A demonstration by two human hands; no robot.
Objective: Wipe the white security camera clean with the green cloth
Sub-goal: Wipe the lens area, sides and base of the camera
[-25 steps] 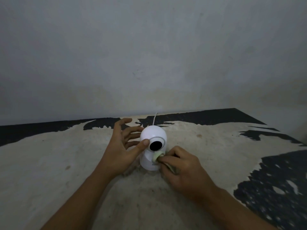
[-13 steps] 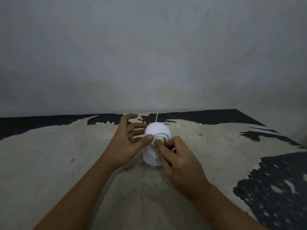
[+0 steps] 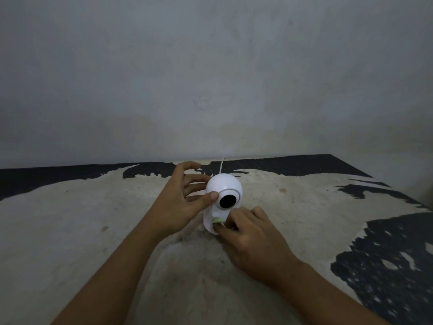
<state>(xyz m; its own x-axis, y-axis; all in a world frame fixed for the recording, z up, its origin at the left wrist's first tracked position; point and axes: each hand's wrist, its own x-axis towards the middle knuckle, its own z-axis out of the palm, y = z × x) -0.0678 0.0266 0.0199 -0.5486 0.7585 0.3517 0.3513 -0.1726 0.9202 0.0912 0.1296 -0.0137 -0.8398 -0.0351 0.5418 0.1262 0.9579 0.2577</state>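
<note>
A white security camera with a round head and black lens stands upright on the worn floor. My left hand steadies its head from the left, thumb touching the ring beside the lens and fingers curled behind. My right hand presses a small wad of green cloth against the camera's base, just below the lens. Most of the cloth is hidden under my fingers.
A thin white cable runs from the back of the camera toward the grey wall. The floor is beige with black peeling patches at the back and right.
My right hand has dropped with the cloth from the lens down to the base, so the black lens shows again. My left hand keeps its hold on the head.
</note>
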